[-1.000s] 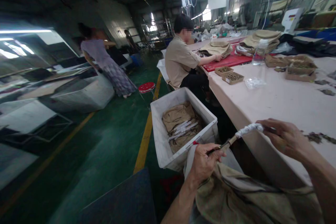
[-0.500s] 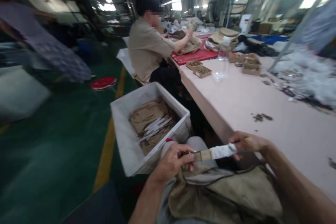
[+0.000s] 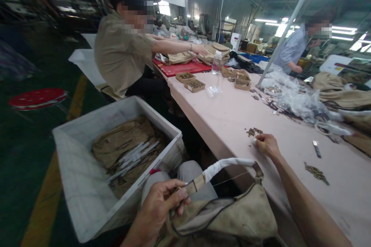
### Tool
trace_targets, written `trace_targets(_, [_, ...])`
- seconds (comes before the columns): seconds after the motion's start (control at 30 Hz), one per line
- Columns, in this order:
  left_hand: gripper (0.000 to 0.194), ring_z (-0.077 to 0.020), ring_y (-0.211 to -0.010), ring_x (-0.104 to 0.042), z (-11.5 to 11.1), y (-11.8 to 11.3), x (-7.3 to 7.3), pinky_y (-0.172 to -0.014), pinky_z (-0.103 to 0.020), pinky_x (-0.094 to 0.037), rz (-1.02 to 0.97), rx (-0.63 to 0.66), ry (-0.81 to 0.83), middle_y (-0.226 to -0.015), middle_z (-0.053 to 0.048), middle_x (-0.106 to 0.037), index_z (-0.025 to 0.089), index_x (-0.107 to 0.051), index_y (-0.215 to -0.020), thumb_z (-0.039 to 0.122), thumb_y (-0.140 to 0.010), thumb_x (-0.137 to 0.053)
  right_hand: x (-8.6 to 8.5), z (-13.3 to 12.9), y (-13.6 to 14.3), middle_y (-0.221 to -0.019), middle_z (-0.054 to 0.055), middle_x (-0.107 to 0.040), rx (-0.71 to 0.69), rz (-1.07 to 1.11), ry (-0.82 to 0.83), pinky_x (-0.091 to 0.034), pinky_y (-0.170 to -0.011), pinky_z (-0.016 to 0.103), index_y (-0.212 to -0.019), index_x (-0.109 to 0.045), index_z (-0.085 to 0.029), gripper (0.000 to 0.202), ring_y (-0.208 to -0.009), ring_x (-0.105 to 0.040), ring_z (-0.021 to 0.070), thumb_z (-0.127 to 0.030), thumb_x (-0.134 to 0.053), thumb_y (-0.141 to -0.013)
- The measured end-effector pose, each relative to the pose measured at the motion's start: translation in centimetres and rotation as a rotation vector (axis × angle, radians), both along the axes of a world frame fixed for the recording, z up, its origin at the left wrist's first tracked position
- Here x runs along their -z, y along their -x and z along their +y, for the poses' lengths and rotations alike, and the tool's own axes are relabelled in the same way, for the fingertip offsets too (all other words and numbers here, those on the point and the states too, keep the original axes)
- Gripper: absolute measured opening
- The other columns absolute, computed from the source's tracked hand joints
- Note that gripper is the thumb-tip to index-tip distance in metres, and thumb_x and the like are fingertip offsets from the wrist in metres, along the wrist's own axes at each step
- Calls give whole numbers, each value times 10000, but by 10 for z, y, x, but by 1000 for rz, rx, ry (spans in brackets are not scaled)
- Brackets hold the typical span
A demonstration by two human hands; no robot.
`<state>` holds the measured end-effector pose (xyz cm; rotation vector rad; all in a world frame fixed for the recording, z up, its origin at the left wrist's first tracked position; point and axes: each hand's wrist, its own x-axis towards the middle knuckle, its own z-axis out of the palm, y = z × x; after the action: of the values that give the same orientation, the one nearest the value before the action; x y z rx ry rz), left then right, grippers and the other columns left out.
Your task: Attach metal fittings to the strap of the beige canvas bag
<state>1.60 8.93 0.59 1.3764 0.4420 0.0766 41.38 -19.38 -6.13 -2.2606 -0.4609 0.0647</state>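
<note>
A khaki fabric bag (image 3: 226, 218) with dark piping lies over my lap. Its handle (image 3: 222, 166), wrapped in white along the middle, arches up above the opening. My left hand (image 3: 162, 202) is closed on the handle's near end, thumb on top. Over the table, my right hand (image 3: 269, 146) has its fingertips pinched together at the edge of a small pile of brass-coloured metal pieces (image 3: 255, 131). A bit of white shows at those fingertips, too small to name.
A white plastic bin (image 3: 87, 200) with brown fabric pieces stands at my left. On the pink table (image 3: 203, 112) are boxes of small metal parts (image 3: 194, 85), a bottle (image 3: 216, 63), plastic bags (image 3: 307, 104) and another metal pile (image 3: 316, 173). A co-worker (image 3: 121, 50) sits beyond the bin.
My right hand has let go of the handle and moved up to the small metal pile on the table. My left hand keeps its grip. The view has turned right.
</note>
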Motion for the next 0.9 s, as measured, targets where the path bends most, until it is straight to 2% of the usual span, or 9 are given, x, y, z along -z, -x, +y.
trace_targets(0.13, [393,-126,-535,-557,-3,-1,1,-545,-232,-388,12,-37,23,-731,-72,-723,120,-762,-868,507,-808,-793,18,10,-8,-681,41,-725,25,-63,85,-396,-622,329,-752,-776,-215,267,-674,-619,227,-454,-680,-680])
trace_targets(0.23, [413,-129,-530,-559,-5,0,3,-542,-235,-388,21,-54,43,-731,-78,-730,121,-760,-868,520,-777,-813,21,19,-12,-711,41,-730,4,-92,107,-391,-623,317,-794,-783,-211,293,-684,-609,211,-464,-659,-716])
trace_targets(0.33, [409,-123,-531,-559,-6,2,6,-539,-227,-388,23,-72,51,-728,-81,-730,116,-766,-876,511,-784,-811,17,17,-17,-680,40,-701,-52,-92,116,-391,-616,315,-813,-779,-190,319,-655,-582,196,-456,-610,-763])
trace_targets(0.43, [395,-118,-547,-566,-7,2,9,-547,-217,-393,27,-82,66,-736,-80,-728,109,-769,-889,494,-808,-801,13,4,-15,-663,32,-678,-209,-48,128,-404,-604,315,-816,-786,-170,312,-622,-554,184,-432,-626,-759])
trace_targets(0.53, [390,-113,-549,-565,-7,0,12,-551,-213,-393,27,-86,90,-735,-78,-725,103,-766,-891,486,-820,-796,10,-7,-9,-754,48,-718,-384,-12,132,-453,-664,325,-833,-803,-169,277,-687,-587,198,-393,-671,-736])
trace_targets(0.6, [388,-111,-549,-566,-7,-3,12,-551,-209,-391,26,-82,101,-740,-76,-725,102,-764,-894,480,-815,-802,8,-10,-5,-814,69,-735,-451,-23,128,-473,-723,336,-826,-803,-172,256,-761,-607,216,-382,-673,-757])
trace_targets(0.67, [387,-113,-553,-568,-7,-7,10,-552,-209,-394,23,-81,103,-741,-73,-726,104,-762,-897,476,-804,-811,4,-10,-3,-836,82,-735,-501,-46,125,-476,-753,339,-802,-794,-176,242,-803,-611,223,-381,-665,-795])
trace_targets(0.83, [404,-121,-563,-568,-5,-10,7,-565,-219,-400,35,-84,78,-756,-77,-733,115,-764,-890,507,-802,-803,-4,-1,-4,-790,68,-700,-605,-124,148,-463,-704,316,-726,-758,-181,281,-742,-605,187,-389,-654,-883])
trace_targets(0.9, [429,-129,-561,-568,-5,-9,10,-568,-230,-409,39,-77,61,-753,-80,-732,115,-768,-877,533,-793,-804,-7,3,-3,-782,54,-690,-633,-156,170,-475,-691,306,-762,-750,-174,288,-721,-605,168,-402,-662,-914])
